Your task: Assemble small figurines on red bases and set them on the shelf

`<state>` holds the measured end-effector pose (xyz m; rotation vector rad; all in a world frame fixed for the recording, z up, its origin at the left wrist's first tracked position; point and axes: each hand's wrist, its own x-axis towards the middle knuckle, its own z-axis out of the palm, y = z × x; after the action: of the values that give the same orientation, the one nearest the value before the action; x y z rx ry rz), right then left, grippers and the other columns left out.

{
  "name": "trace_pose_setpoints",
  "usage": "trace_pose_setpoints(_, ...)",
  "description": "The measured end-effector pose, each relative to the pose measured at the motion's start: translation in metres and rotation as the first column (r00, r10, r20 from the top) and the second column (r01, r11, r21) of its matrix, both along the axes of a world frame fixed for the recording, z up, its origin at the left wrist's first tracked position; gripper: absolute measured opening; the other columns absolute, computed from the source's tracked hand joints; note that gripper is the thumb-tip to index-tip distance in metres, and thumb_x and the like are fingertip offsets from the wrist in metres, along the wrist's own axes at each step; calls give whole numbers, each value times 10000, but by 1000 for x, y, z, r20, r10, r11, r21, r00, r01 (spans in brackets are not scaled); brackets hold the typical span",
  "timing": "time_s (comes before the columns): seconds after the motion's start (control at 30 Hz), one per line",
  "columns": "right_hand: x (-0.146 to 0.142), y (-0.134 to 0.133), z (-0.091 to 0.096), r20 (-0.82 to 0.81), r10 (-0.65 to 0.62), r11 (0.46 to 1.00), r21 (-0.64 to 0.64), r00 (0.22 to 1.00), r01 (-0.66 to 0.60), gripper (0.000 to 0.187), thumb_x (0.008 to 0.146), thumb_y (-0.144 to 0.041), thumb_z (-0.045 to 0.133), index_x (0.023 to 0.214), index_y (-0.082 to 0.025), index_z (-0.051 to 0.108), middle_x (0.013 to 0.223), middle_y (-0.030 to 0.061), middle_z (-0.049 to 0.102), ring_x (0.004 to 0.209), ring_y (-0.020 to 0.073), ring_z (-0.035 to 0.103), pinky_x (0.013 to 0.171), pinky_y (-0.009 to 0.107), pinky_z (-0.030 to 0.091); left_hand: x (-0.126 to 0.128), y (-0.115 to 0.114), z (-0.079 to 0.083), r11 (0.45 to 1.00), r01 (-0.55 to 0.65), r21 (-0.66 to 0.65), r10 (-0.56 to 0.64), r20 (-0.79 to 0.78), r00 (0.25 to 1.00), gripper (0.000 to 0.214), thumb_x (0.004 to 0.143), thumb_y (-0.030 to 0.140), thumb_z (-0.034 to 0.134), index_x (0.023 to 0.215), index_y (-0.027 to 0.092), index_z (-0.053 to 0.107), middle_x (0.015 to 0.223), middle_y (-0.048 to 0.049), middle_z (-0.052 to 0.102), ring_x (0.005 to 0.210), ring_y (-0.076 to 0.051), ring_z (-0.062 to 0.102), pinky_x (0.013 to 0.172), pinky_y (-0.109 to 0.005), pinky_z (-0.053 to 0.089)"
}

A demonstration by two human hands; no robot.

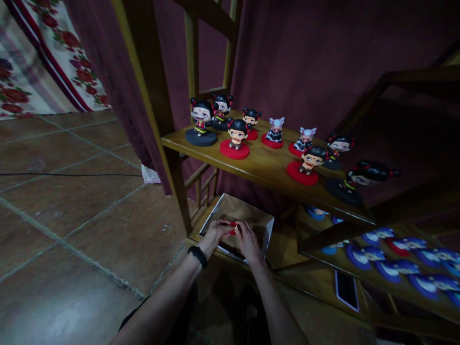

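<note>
Both of my hands are closed around one small figurine (237, 229) with a red round base, above an open cardboard box (264, 218). My left hand (218, 230) grips the red base from the left and wears a black wristband. On the other side, my right hand (247, 238) holds the figurine's dark upper part; the fingers hide most of it. The box sits on a low wooden shelf (287, 254), its inside brown and its outer walls white. What lies at its bottom is mostly covered by my hands.
On the wooden shelf (266, 167) above stand several figurines, such as a black-based one (201, 122) and a red-based one (235, 139). Lower right, a shelf carries several blue figurines (364, 256). A phone (347, 290) lies below them. A cable (72, 175) crosses the tiled floor.
</note>
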<state>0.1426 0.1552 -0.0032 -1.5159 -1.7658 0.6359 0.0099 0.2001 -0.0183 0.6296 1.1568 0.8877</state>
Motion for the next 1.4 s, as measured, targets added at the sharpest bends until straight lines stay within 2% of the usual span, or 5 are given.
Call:
trace_pose_setpoints(0.2, 4, 4, 2, -213, -68, 997, -49, 975, 59, 429, 764, -324, 508, 1186, -275, 441, 1091, 35, 570, 877, 172, 569, 790, 313, 445, -2, 1, 6, 992, 41, -122, -23, 152, 988, 215, 584, 90, 705, 763, 111, 589, 668, -55, 655, 592, -127, 622, 627, -241, 503)
trace_pose_setpoints(0.4, 5, 12, -6, -569, -200, 978, -162, 797, 129, 374, 689, -377, 570, 1026, -214, 556, 1015, 49, 614, 899, 189, 567, 777, 321, 457, 0, 2, 10, 974, 11, -227, 60, 305, 951, 110, 682, 46, 627, 757, 113, 583, 703, -59, 657, 632, -121, 637, 659, -232, 519)
trace_pose_setpoints(0.8, 5, 11, 1, -767, -134, 977, -208, 628, -46, 325, 600, -340, 653, 885, -194, 600, 889, 29, 661, 842, 182, 599, 806, 335, 445, 6, -11, 27, 996, 74, -42, -62, 236, 970, 200, 634, 72, 687, 815, 107, 608, 722, -76, 674, 657, -153, 649, 693, -292, 538)
trace_pose_setpoints(1.17, 8, -34, 37, -831, -129, 966, -228, 540, -120, 327, 576, -298, 691, 873, -171, 641, 833, 50, 678, 793, 190, 612, 769, 335, 460, 8, -53, 54, 999, 44, 0, -43, 160, 986, 218, 593, 82, 719, 772, 115, 599, 667, -53, 667, 600, -150, 647, 648, -287, 548)
trace_pose_setpoints(1.4, 2, -81, 87, -802, -67, 989, -131, 594, -65, 392, 639, -316, 647, 1017, -222, 607, 1000, 41, 655, 950, 200, 583, 884, 373, 414, 6, -101, 98, 995, 15, 99, -44, 299, 953, 245, 608, 62, 694, 817, 136, 589, 732, -31, 663, 671, -133, 642, 709, -281, 531)
